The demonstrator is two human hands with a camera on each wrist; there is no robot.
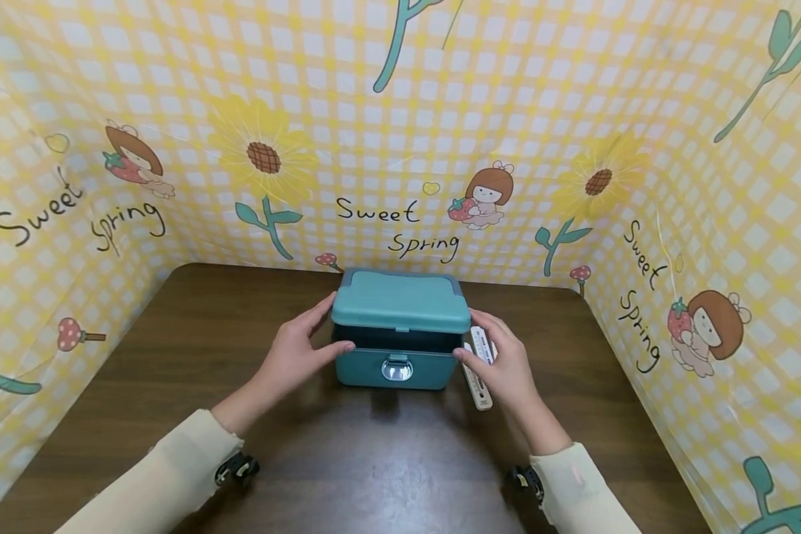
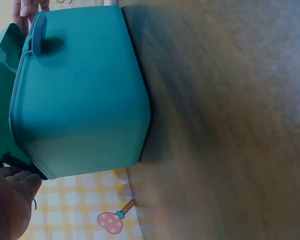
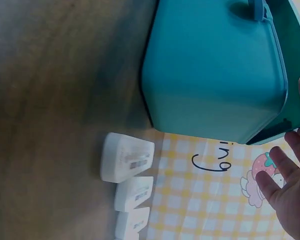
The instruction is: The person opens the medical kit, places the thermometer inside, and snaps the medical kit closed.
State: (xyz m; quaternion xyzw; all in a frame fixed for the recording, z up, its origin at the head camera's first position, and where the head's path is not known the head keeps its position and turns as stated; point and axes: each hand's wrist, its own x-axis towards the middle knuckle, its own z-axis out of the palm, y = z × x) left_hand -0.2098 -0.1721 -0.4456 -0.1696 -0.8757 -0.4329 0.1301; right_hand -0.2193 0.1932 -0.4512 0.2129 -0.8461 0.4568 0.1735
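Note:
A teal storage box [image 1: 394, 371] with a silver front latch stands on the table, its lid [image 1: 403, 300] raised with a dark gap along the front. My left hand [image 1: 300, 348] holds the lid's left end, fingers along the side and thumb at the front gap. At the opposite end, my right hand [image 1: 503, 363] holds the lid between thumb and forefinger; its other fingers spread out in the right wrist view. The box's inside is in shadow. Beside the box, close to my right hand, lie white strips [image 1: 482, 345] with printed markings.
The brown wooden table [image 1: 240, 297] is enclosed at the back and sides by a yellow checked cloth [image 1: 374, 148] with flowers and lettering. Several white pieces [image 3: 127, 157] stand in a row right of the box. A dark band [image 1: 236, 469] circles my left wrist.

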